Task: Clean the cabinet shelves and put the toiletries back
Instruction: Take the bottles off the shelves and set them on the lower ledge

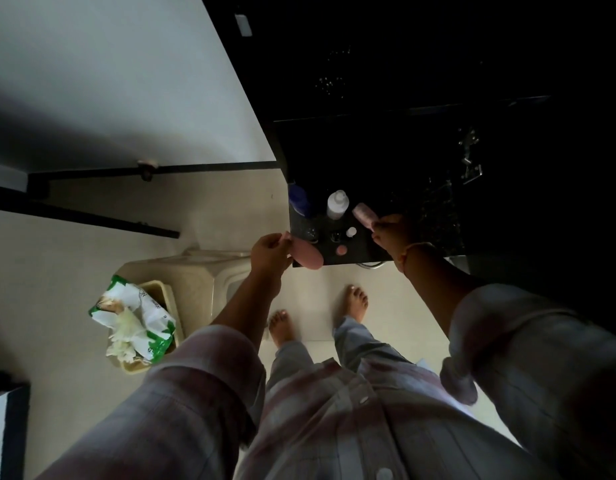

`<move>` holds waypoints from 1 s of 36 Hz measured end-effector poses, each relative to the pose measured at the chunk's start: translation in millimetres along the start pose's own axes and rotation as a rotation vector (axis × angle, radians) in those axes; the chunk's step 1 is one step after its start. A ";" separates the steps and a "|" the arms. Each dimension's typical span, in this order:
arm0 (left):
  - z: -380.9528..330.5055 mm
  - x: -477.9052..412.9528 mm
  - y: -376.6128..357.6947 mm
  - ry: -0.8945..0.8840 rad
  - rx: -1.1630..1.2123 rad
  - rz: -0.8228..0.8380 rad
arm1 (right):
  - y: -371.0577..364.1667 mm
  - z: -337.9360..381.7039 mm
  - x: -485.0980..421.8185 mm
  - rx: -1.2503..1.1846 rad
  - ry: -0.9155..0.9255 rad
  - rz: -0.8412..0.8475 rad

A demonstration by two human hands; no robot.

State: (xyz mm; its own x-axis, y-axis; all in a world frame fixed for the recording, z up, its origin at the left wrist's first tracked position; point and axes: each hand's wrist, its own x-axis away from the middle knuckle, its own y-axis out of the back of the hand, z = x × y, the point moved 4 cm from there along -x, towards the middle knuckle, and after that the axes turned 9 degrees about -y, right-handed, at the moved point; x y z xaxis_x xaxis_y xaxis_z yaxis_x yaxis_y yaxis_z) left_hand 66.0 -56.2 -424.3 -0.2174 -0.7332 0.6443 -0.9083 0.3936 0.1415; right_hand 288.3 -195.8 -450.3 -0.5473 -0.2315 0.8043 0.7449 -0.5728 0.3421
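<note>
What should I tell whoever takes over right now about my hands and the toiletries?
Left hand grips a pink oval container at the front edge of the dark shelf. Right hand holds a pink tube over the shelf.
Already on it: blue bottle, white bottle, small white cap, small pink round lid.
Wipes pack sits in a beige tub on the plastic stool.
Left: set both pink items down. The upper shelves are too dark to judge.

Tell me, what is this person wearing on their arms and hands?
Both arms are in long sleeves of a loose, pale checked shirt in greyish and pinkish tones. The left sleeve and right sleeve end short of the wrists, leaving the forearms bare. The left hand and right hand wear no gloves. A thin orange thread band circles the right wrist.
</note>
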 end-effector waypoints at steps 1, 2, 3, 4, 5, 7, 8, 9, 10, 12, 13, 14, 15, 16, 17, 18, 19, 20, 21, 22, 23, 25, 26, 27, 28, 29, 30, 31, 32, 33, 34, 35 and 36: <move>0.1 -0.5 -0.8 -0.005 0.003 0.000 | 0.1 0.7 1.7 -0.006 0.002 0.001; 0.2 -0.7 -1.3 -0.003 0.002 0.002 | 0.1 2.1 3.8 -0.022 0.017 0.006; -0.4 -0.1 -1.9 -0.002 -0.005 0.003 | 0.2 2.1 4.6 -0.031 0.025 0.006; -0.9 0.7 -2.4 0.002 -0.016 0.004 | 0.4 0.9 3.9 -0.030 0.036 -0.001; -0.8 0.4 -3.0 0.006 -0.016 0.004 | 0.6 -0.5 2.7 -0.012 0.051 -0.015; -1.1 1.6 -4.2 0.015 -0.005 -0.004 | 0.7 -5.5 -4.0 0.026 0.078 -0.037; -1.2 2.3 -5.2 0.016 0.001 -0.010 | 1.3 -7.1 -5.8 0.038 0.079 -0.041; -1.5 3.5 -6.3 0.012 0.004 -0.012 | 1.5 -8.3 -6.3 0.043 0.075 -0.040; -2.7 5.0 -7.5 0.006 0.004 -0.007 | 1.5 -9.1 -7.3 0.036 0.077 -0.039; -1.8 5.9 -9.0 -0.005 -0.009 0.004 | 1.0 -7.5 -3.5 0.004 0.068 -0.031; -0.9 6.5 -9.2 -0.006 -0.019 0.003 | 1.1 -7.1 -1.4 -0.009 0.060 -0.031; 0.8 6.5 -9.0 -0.003 -0.036 -0.002 | 1.1 -8.1 -1.8 -0.015 0.054 -0.034; 3.6 5.5 -8.2 0.001 -0.053 -0.011 | 1.0 -8.2 -1.6 -0.011 0.054 -0.038; 5.0 5.4 -8.3 0.001 -0.069 -0.015 | 0.6 -8.6 -2.3 0.000 0.058 -0.043; 6.7 5.3 -8.6 -0.003 -0.080 -0.020 | 0.3 -8.9 -3.0 0.008 0.063 -0.047; 7.5 6.4 -8.8 -0.011 -0.102 -0.036 | -0.2 -8.7 -3.1 0.007 0.068 -0.057; 6.9 8.5 -8.7 -0.016 -0.132 -0.063 | -0.2 -6.4 -0.1 0.006 0.071 -0.071; 6.7 10.8 -8.5 -0.012 -0.164 -0.088 | -0.1 -5.8 0.9 0.003 0.076 -0.080; 8.0 12.1 -8.4 -0.008 -0.189 -0.106 | -0.2 -6.4 1.4 0.007 0.077 -0.079; 10.4 12.8 -8.5 -0.003 -0.203 -0.113 | -0.7 -7.2 1.5 0.010 0.083 -0.072; 13.4 13.1 -8.9 0.005 -0.206 -0.116 | -0.9 -9.3 0.1 0.024 0.084 -0.071; 18.4 14.3 -10.7 0.033 -0.173 -0.116 | -1.4 -17.7 -10.8 0.041 0.083 -0.068; 19.6 15.0 -11.8 0.045 -0.153 -0.115 | -2.3 -23.5 -18.3 0.046 0.078 -0.062; 20.5 15.1 -12.9 0.048 -0.139 -0.119 | -3.1 -27.8 -24.5 0.046 0.077 -0.056; 19.8 15.8 -14.0 0.046 -0.133 -0.123 | -3.9 -28.5 -25.6 0.042 0.077 -0.054; 18.6 16.6 -15.1 0.040 -0.128 -0.128 | -3.6 -26.5 -23.3 0.036 0.079 -0.051; 17.2 17.7 -16.0 0.034 -0.127 -0.129 | -3.4 -22.6 -18.3 0.036 0.085 -0.053; 16.0 18.0 -17.0 0.028 -0.123 -0.129 | -3.3 -21.0 -15.7 0.038 0.092 -0.051; 15.0 18.3 -17.7 0.023 -0.123 -0.131 | -3.0 -16.1 -8.4 0.036 0.101 -0.052; 14.5 18.2 -18.2 0.018 -0.126 -0.132 | -2.8 -16.7 -9.2 0.037 0.105 -0.051; 13.9 18.2 -18.6 0.014 -0.137 -0.134 | -2.6 -17.0 -9.2 0.036 0.108 -0.052; 13.6 18.3 -19.0 0.009 -0.148 -0.137 | -2.3 -17.4 -9.4 0.038 0.110 -0.054; 13.8 17.8 -18.9 0.006 -0.161 -0.142 | -2.2 -18.1 -9.9 0.048 0.111 -0.053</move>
State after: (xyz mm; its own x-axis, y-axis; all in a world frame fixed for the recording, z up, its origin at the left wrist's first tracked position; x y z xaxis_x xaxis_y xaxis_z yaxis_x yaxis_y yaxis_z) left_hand 74.4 -84.4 -425.9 -0.0886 -0.7845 0.6138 -0.8608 0.3703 0.3491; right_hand 285.1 -206.5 -467.8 -0.6231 -0.2888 0.7269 0.7297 -0.5492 0.4074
